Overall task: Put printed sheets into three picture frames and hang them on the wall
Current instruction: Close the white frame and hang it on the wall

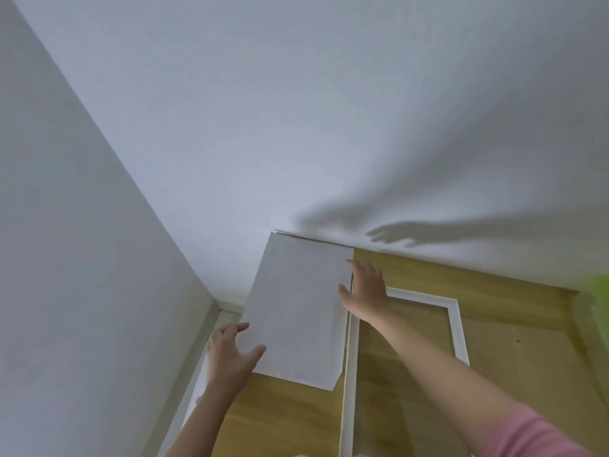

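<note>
A white sheet of paper (296, 311) lies on the wooden tabletop (514, 341), its far edge against the wall. My left hand (230, 354) rests at the sheet's near left corner, fingers spread, thumb on the paper. My right hand (364, 291) lies flat on the sheet's right edge with fingers apart. A white picture frame (351, 357) lies flat to the right of the sheet, wood showing through its middle; my right forearm crosses over it. Whether the sheet's upper side carries print cannot be told.
Two white walls meet in a corner (214, 300) to the left of the table. Hand shadows fall on the back wall (395, 237). A blurred green thing (599, 291) shows at the right edge. A pale strip (194, 384) runs along the table's left side.
</note>
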{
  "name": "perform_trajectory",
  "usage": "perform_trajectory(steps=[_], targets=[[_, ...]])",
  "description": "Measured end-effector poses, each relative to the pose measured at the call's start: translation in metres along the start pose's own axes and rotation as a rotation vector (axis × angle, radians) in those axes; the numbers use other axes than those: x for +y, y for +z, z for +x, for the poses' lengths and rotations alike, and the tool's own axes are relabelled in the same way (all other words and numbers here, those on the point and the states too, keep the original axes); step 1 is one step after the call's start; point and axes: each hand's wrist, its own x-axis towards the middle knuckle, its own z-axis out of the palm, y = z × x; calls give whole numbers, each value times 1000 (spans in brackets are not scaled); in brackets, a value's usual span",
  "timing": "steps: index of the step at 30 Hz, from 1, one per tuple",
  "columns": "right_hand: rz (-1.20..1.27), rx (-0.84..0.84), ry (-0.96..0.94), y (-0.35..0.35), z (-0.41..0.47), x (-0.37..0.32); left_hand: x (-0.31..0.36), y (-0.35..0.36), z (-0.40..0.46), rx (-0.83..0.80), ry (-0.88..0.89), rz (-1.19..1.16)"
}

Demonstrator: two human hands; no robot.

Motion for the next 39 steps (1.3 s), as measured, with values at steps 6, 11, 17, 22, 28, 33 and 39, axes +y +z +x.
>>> perform_trajectory(steps=[6,11,17,22,28,33,39], targets=[[-210,-200,21,-6,45,5,-9,6,6,-43,-22,31],[-242,-228,-15,3,48,11,-10,6,6,10,21,69],[-107,-210,-51,6,40,3,-6,7,4,27,31,145],[139,-175,-28,5,29,-10,4,6,3,14,5,158],[369,-21,-41,-4,22,-29,13,-4,-5,69,43,71],[491,208,-76,-27,18,-44,28,-23,-11,186,126,-77],[542,375,5,-64,-5,-18,52,-26,-32,161,181,-169]])
